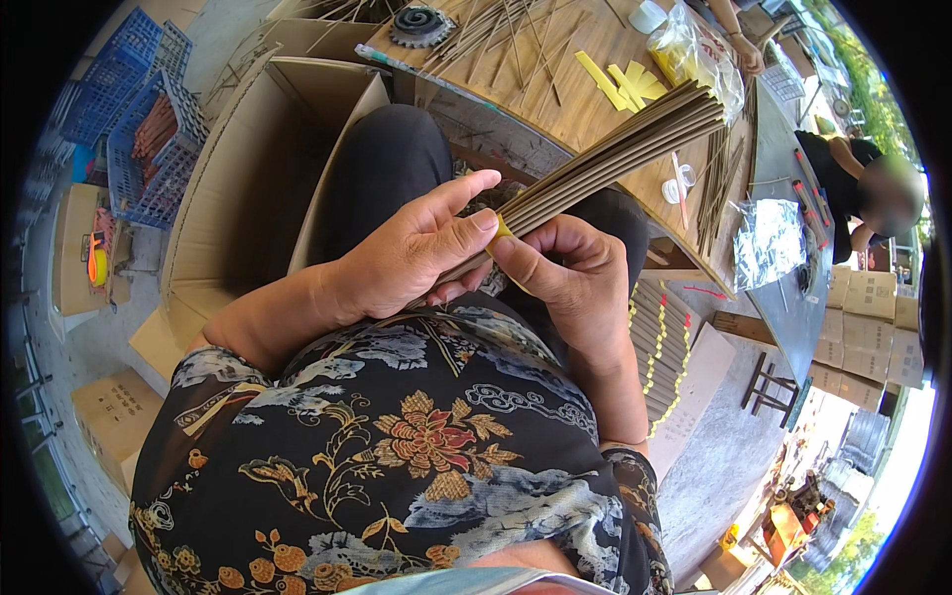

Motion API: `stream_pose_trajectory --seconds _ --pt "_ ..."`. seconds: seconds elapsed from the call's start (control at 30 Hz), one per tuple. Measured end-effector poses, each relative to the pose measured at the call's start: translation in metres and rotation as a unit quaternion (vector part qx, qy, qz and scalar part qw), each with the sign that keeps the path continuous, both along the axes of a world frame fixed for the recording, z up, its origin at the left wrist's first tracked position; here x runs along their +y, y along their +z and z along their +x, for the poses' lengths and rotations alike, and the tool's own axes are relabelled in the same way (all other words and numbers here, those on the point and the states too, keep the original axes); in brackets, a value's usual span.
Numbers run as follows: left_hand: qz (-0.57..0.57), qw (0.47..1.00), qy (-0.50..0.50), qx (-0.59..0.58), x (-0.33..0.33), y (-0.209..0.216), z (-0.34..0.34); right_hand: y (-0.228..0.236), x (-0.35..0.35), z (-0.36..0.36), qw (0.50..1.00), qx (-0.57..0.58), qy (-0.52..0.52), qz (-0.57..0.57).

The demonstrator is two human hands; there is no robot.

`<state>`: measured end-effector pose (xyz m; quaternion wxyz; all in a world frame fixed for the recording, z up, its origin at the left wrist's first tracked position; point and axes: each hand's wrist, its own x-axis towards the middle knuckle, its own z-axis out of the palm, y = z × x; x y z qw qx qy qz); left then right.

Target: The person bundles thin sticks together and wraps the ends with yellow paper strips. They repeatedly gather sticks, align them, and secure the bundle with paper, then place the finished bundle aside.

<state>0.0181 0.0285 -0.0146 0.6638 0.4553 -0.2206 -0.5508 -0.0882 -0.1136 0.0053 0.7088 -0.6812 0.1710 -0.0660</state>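
Note:
A bundle of thin brown incense sticks slants up to the right in front of me, its far ends fanned slightly over the table edge. My left hand is wrapped round its lower end from below, the thumb pressing on top. Around the sticks near that thumb sits a narrow yellow paper band. With thumb and bent fingers, my right hand pinches the band and the sticks beside it. The palm hides the bundle's near end. Loose yellow paper strips lie on the wooden table beyond.
Loose sticks and a black coil lie on the table. An open cardboard box stands at my left, past it blue crates. Banded bundles lie low right. Another person works at far right.

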Motion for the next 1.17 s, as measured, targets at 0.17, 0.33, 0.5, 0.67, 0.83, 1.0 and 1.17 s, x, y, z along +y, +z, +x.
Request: stream_pose_trajectory --seconds 0.17,0.33,0.5,0.67,0.83,1.0,1.17 --pt "-0.006 1.0 0.002 0.003 0.0 -0.002 0.0 0.002 0.0 0.001 1.0 0.012 0.001 0.016" --pt "-0.003 1.0 -0.016 0.009 0.001 0.002 0.001 0.002 0.0 0.001 1.0 0.022 -0.006 0.02" --pt "0.005 1.0 0.014 0.009 0.0 0.002 -0.002 -0.001 -0.001 0.002 0.999 0.012 -0.002 0.03" --pt "0.023 0.998 0.05 -0.019 0.0 0.002 -0.005 -0.016 -0.003 0.009 0.983 -0.086 -0.063 -0.152" --pt "0.036 0.987 0.113 -0.109 -0.002 0.002 -0.011 -0.008 0.005 0.009 0.921 -0.084 -0.127 -0.358" --pt "0.026 0.976 0.139 -0.165 -0.004 0.005 -0.014 -0.003 0.014 0.007 0.959 -0.075 -0.074 -0.264" --pt "0.038 0.965 0.147 -0.213 -0.003 0.005 -0.016 0.001 0.019 0.004 0.964 -0.029 -0.077 -0.254"
